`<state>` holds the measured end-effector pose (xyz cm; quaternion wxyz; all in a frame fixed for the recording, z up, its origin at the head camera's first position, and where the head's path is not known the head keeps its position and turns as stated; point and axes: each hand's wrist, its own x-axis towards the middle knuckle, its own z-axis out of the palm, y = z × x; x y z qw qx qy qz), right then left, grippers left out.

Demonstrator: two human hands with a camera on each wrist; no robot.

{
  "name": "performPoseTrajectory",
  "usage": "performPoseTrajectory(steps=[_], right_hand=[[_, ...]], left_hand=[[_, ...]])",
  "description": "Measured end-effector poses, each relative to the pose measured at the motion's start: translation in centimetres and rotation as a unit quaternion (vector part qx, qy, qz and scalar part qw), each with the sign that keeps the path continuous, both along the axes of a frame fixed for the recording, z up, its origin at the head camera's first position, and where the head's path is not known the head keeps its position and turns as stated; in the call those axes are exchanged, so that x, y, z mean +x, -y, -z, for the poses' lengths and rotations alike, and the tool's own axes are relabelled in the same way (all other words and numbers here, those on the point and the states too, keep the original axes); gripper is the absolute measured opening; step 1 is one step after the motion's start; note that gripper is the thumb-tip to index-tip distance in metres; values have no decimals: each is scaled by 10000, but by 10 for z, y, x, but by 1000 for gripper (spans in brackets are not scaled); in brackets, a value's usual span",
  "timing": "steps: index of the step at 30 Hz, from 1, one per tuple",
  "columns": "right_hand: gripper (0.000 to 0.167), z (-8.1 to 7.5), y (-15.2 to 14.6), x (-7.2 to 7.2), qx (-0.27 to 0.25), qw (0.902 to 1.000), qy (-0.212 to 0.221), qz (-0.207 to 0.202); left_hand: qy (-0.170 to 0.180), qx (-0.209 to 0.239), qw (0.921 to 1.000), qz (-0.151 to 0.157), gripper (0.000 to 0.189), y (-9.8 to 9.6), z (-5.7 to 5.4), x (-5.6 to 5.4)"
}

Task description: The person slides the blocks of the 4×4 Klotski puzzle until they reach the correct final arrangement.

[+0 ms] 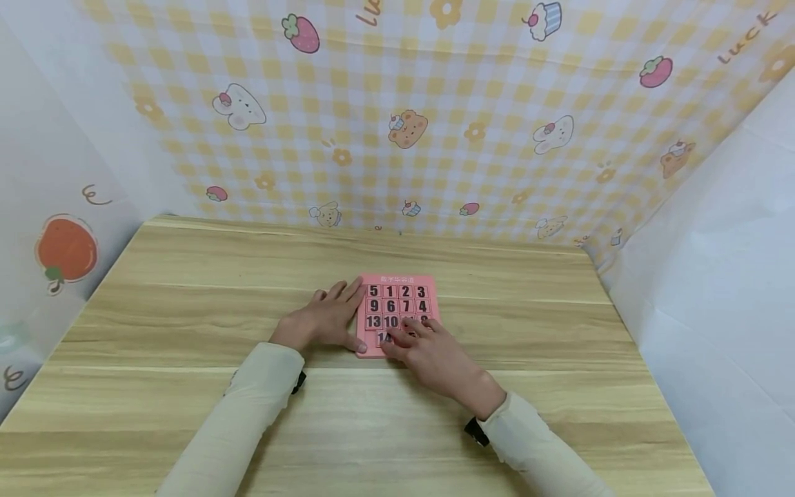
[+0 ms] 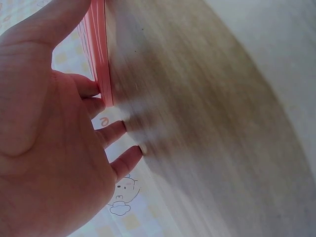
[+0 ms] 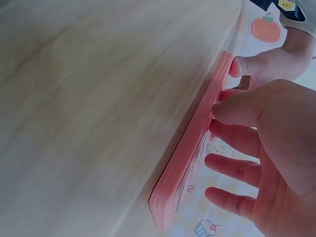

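Observation:
A pink sliding number puzzle lies flat on the table, its numbered tiles in rows. Along its left side rests my left hand, fingers spread and fairly straight, thumb on the near left corner. In the left wrist view, fingertips of the left hand touch the puzzle's edge. My right hand reaches over the near right part, fingertips on the lower tiles. It covers some numbers. The 14 tile sits in the bottom row, with a gap to its left. In the right wrist view, the right hand has extended fingers.
The wooden table runs back to a checked cloth with cartoon prints. White sheets hang at both sides. A dark band shows at the right wrist, another at the left.

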<state>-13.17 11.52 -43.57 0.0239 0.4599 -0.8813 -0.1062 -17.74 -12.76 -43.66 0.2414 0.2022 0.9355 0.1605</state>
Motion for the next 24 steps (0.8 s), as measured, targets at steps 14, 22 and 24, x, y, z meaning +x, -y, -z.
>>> performPoseTrajectory(steps=[14, 22, 24], right_hand=[[37, 1, -6, -1, -13, 10000, -10, -15], [36, 0, -9, -2, 13, 10000, -86, -46], [36, -1, -10, -2, 33, 10000, -75, -36]], left_hand=[[2, 17, 10000, 5, 117, 0, 0, 0], [14, 23, 10000, -4, 117, 0, -1, 1], [30, 30, 10000, -14, 117, 0, -1, 1]])
